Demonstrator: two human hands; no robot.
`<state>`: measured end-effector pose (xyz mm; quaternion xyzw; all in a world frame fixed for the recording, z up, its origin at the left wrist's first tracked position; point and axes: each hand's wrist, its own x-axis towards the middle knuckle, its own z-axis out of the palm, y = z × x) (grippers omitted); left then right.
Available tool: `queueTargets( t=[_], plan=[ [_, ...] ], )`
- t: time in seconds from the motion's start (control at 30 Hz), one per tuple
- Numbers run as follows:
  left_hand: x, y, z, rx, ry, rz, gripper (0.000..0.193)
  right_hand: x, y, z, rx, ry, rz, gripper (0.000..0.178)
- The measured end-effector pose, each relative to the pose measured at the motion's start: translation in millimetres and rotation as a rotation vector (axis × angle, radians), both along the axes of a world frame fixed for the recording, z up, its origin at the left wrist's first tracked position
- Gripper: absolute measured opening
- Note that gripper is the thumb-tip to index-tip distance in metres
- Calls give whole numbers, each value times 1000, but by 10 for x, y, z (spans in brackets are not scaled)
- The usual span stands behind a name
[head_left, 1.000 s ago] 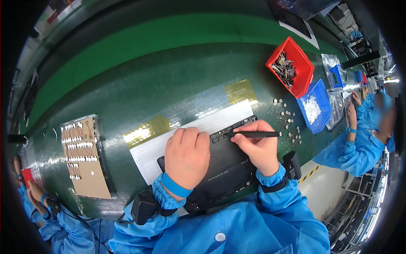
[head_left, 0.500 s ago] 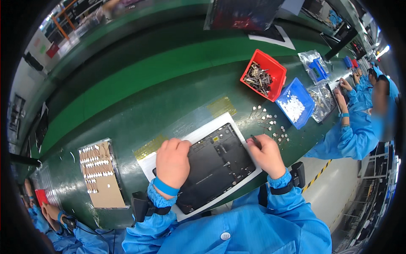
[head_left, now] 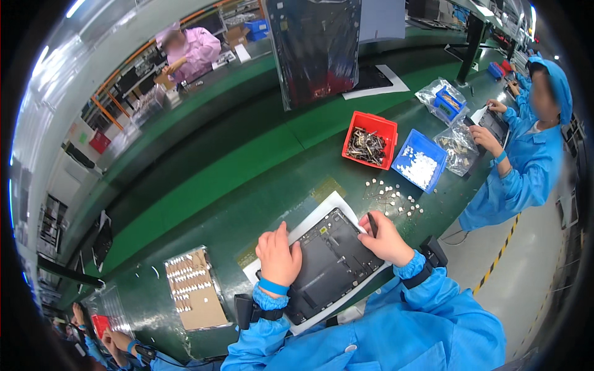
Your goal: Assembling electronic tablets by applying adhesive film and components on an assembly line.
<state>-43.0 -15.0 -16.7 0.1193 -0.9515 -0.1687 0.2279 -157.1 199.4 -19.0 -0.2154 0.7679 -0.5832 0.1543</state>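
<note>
Black pen-shaped tool point(head_left: 372, 224) is tucked in the curled right hand point(head_left: 390, 240). Left hand point(head_left: 279, 256) is kinda loosely spread beside a flat dark-grey rectangular panel point(head_left: 334, 272).

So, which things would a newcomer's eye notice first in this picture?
Probably the bright red bin, with small metal parts, beyond the right hand on the green bench, next to a blue bin of white pieces. Then the flat black device on a white sheet in the lower middle, with the left hand at its left edge.
</note>
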Motion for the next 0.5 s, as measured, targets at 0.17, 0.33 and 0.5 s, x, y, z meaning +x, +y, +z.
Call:
queueTargets(
  t=[0.17, 0.33, 0.5],
  plan=[
    [85, -211, 274, 358, -193, -93, 53, 117, 11, 316, -246, -206, 66, 23],
    [46, -439, 456, 386, -254, -323, 63, 174, 63, 538, -228, -15, 202, 20],
    [29, -586, 649, 1089, -580, -319, 33, 120, 67, 484, -296, -16, 226, 21]
  ],
)
